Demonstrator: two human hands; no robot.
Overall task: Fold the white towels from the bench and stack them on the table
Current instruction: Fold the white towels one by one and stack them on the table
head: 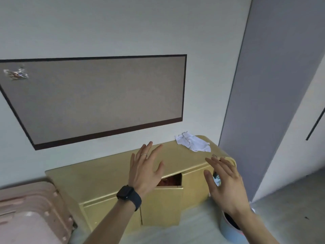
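Beyond left hand [146, 170] and right hand [227, 188] (fingers [147, 150] spread, empty): crumpled white towel [193, 143] untouched on bench [105, 175].

left hand [144, 169]: thin silver ring [143, 154] | wrist: black smartwatch [128, 196] | forearms: bare

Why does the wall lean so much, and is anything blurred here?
Head view: the wide lens slants the framed board and wall edges; the light is soft and even, without glare; the white towel on the yellow bench is fairly sharp, while the pink case at lower left is smeared.
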